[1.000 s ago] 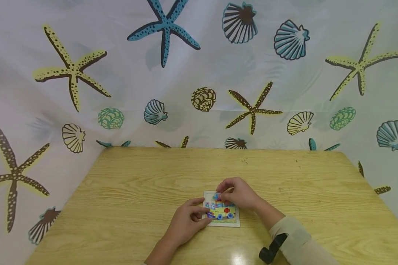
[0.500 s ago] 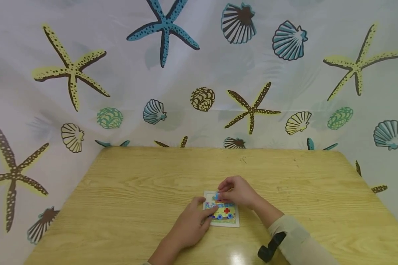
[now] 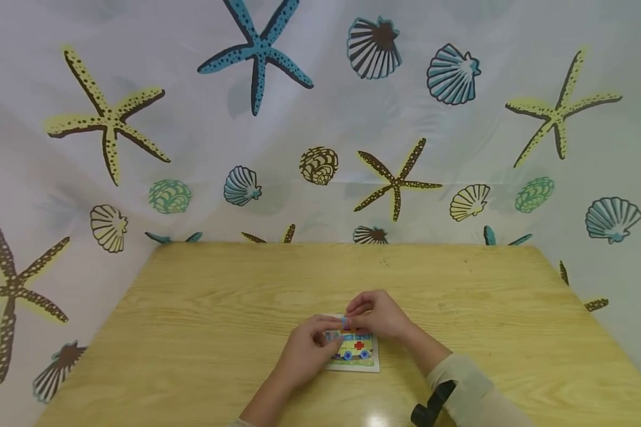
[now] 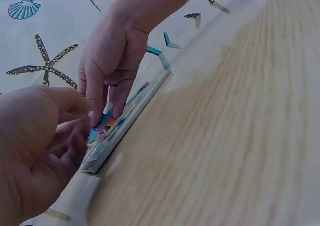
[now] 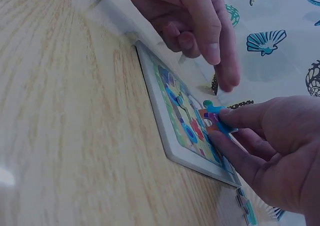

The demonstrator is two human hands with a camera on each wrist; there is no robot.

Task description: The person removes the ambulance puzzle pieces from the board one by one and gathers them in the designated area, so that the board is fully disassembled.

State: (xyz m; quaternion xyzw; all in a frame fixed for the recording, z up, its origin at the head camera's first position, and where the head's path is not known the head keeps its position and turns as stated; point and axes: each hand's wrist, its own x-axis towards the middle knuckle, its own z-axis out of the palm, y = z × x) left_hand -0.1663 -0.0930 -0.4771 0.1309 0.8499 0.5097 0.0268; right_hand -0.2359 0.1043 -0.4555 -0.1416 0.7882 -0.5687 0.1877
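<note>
A jigsaw puzzle [image 3: 359, 356] with a yellow ambulance picture lies in a white frame [image 5: 162, 117] on the table. Between thumb and index finger, my right hand [image 3: 381, 317] pinches a puzzle piece [image 5: 215, 116] in blue, purple and orange, held over the upper part of the picture. My left hand [image 3: 305, 350] reaches over the puzzle's left side, thumb and fingers spread apart. In the right wrist view, a gap separates the left fingertips [image 5: 212, 53] from the piece. Both hands partly cover the puzzle's upper area.
In the right wrist view, a loose teal-edged piece [image 5: 247, 211] lies beyond the frame's far edge. The wooden table [image 3: 219, 308] runs back to a white curtain [image 3: 278, 142] printed with starfish and shells. A black wrist device [image 3: 432, 404] sits on the right sleeve.
The left hand withdraws its finger from the picture's middle, and its fingertips come up near the held piece. The right hand keeps its pinch. The head view has shifted slightly.
</note>
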